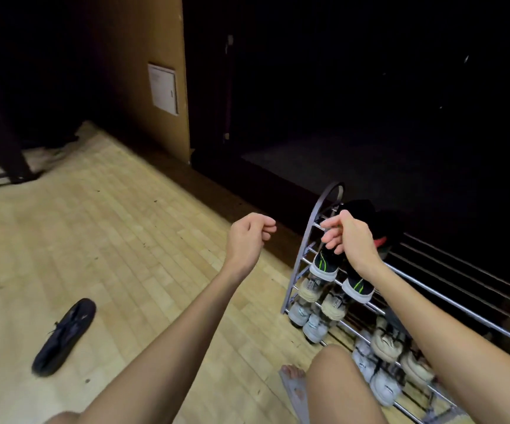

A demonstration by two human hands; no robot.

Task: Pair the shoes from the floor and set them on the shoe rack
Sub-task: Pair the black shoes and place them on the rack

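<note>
A single black lace-up shoe (64,336) lies on its side on the wooden floor at lower left. The metal shoe rack (449,289) stands at the right. A black shoe with a red patch (379,224) rests on its top tier. Below it sit a black pair with green stripes (327,264), a beige pair (310,289) and a pale blue pair (301,313). My right hand (347,235) hovers over the rack's top left corner, fingers loosely curled and holding nothing. My left hand (249,237) hangs in the air left of the rack, fingers curled and apart.
More light sneakers (385,347) fill the rack's lower tiers at the right. My bare knee (333,381) and a sandalled foot (293,381) are close to the rack's front. A dark doorway lies behind the rack, and a brown wall with a white panel (162,88) stands at the back.
</note>
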